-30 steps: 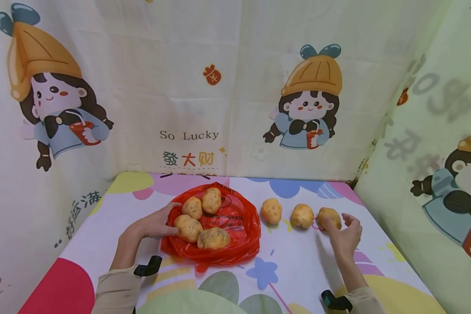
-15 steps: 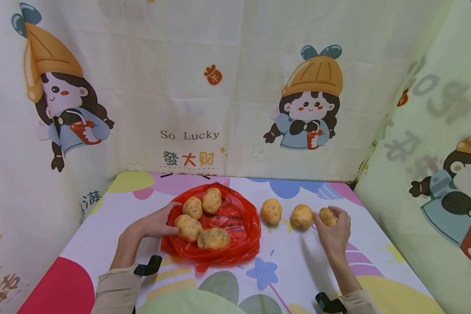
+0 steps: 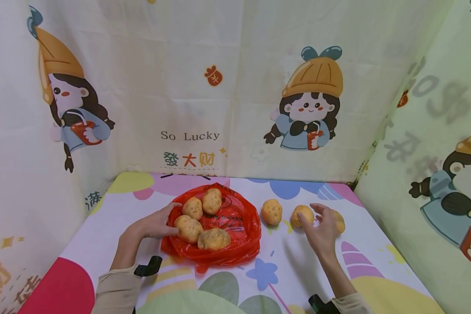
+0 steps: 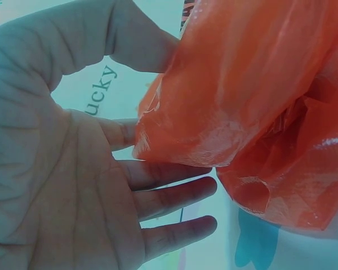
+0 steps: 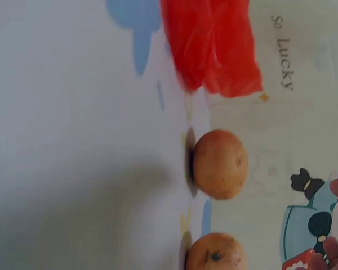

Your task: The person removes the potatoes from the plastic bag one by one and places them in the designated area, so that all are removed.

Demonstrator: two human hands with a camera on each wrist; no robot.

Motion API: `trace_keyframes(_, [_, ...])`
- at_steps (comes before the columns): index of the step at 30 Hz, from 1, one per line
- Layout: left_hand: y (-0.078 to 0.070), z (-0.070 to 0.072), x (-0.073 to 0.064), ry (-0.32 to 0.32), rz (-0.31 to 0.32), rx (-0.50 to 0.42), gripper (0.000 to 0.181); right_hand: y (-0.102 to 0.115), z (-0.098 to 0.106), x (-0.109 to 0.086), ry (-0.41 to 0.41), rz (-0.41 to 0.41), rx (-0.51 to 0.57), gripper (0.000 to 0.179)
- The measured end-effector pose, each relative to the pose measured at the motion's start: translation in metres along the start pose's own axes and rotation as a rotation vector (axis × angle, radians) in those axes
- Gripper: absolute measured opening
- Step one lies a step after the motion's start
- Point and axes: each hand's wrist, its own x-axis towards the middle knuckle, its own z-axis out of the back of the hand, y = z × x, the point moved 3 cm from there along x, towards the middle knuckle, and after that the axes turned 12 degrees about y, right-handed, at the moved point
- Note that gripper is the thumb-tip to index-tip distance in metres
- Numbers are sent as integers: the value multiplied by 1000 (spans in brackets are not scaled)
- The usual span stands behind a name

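Observation:
A red plastic bag (image 3: 235, 222) lies spread open on the table with several potatoes inside, among them one potato (image 3: 214, 239) at its near side. My left hand (image 3: 151, 224) holds the bag's left rim; in the left wrist view the thumb and forefinger pinch the red film (image 4: 214, 101). Right of the bag is a row of three potatoes. My right hand (image 3: 322, 231), fingers apart and bent a little, hovers around the middle potato (image 3: 303, 215); contact cannot be told. Behind that hand the rightmost potato (image 3: 339, 221) is partly hidden. The left potato (image 3: 271, 212) stands free.
The table (image 3: 290, 270) wears a white cloth with coloured prints. Cartoon-printed curtains (image 3: 243, 87) close it in at the back and both sides. In the right wrist view, the bag's side (image 5: 214, 50) stands beyond two potatoes.
My right hand has gone from the rightmost potato leftward to the middle one. The rightmost potato sits slightly farther right than before. My left hand keeps its place on the bag.

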Motion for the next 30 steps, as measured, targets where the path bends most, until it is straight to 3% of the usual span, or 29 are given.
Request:
trace_keyframes(6, [1,0,0,1,-7,-11,83,16,-10,-3,114,-54,111,48])
trace_keyframes(14, [1,-1,0,0,-10,4,82,29,-24,-13,250,-111,145,49])
trace_keyframes(19, [-1,-1,-1,0,-10,5,82,36,-34,-15,304,-85,156,42])
trace_keyframes(30, [-2,0,-1,-1,-8,16,82,47,-52,-20,438,34,216,46])
